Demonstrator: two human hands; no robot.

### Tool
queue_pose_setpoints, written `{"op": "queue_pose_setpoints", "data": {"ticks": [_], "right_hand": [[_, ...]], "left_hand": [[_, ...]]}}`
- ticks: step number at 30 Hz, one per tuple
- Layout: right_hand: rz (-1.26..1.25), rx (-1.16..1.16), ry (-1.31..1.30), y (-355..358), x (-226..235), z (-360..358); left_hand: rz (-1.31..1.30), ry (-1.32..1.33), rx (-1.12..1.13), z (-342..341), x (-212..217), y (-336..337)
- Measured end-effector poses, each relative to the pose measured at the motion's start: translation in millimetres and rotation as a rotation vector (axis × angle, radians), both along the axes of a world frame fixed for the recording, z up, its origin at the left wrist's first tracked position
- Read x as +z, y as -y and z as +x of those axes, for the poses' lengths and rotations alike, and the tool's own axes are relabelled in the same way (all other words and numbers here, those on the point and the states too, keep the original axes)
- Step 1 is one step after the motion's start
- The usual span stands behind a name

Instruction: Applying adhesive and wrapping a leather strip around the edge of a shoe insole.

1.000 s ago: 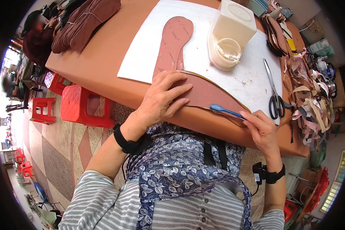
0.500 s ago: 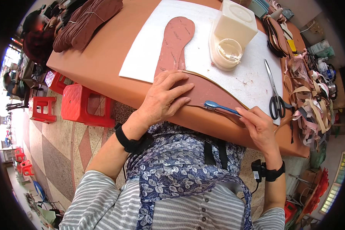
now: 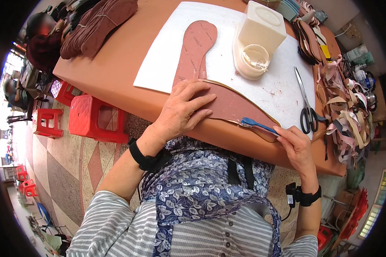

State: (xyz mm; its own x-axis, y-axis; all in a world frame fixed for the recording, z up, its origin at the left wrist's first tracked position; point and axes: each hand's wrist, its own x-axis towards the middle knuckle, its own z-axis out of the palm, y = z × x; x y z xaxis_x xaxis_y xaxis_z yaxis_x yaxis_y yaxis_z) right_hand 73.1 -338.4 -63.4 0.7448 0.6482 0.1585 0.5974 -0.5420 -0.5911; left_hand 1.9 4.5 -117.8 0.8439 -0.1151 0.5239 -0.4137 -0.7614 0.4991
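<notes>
Brown-orange table (image 3: 105,64) fills the upper middle of the view. White sheet (image 3: 156,68) lies over much of its top. Tangle of pink, tan and dark straps (image 3: 345,111) at the table's right side. Tied stack of brown soles (image 3: 94,30) at the far left corner; red stool (image 3: 82,115) beside the table's left edge. Cream container (image 3: 263,23) with a round open cup stands on the sheet. Long brown sole (image 3: 231,101) lies at the near table edge, running right from the left hand; a second sole piece (image 3: 197,40) points away on the sheet. Scissors (image 3: 305,103) at the sheet's right, blades away from the person. Left hand (image 3: 182,107) lies palm down, fingers slightly spread on the long sole's left end; thumb hidden. Right hand (image 3: 296,147) pinches the handle of a blue brush (image 3: 261,125) between thumb and fingers. Brush head is over the sole's near edge; bristle contact cannot be told.
</notes>
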Motion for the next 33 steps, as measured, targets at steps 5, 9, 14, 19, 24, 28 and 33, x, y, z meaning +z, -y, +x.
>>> {"op": "queue_pose_setpoints", "data": {"ticks": [5, 9, 14, 19, 24, 28, 33], "right_hand": [[0.003, -0.018, -0.015, 9.9, -0.3, -1.3], [0.001, -0.028, -0.018, 20.7, 0.3, -2.5], [0.016, -0.064, -0.074, 31.8, -2.1, -3.7], [0.076, -0.146, -0.173, 33.3, 1.3, -6.7], [0.101, -0.183, -0.161, 19.7, 2.8, -15.8], [0.164, -0.177, -0.198, 3.0, -5.8, -21.2], [0.156, -0.194, -0.222, -3.2, -7.2, -23.0]], "left_hand": [[0.005, 0.001, 0.003, 0.0, 0.4, 0.1], [0.011, 0.005, 0.008, -0.2, 0.7, 0.5], [0.02, 0.008, 0.014, -0.4, 0.4, 0.6], [0.04, 0.002, 0.019, -0.3, 0.1, 0.6], [0.11, 0.001, 0.02, -0.7, 2.4, 1.6], [0.164, -0.028, 0.032, -1.5, 5.6, 7.3], [0.246, -0.051, 0.074, 0.3, 10.5, 15.3]]}}
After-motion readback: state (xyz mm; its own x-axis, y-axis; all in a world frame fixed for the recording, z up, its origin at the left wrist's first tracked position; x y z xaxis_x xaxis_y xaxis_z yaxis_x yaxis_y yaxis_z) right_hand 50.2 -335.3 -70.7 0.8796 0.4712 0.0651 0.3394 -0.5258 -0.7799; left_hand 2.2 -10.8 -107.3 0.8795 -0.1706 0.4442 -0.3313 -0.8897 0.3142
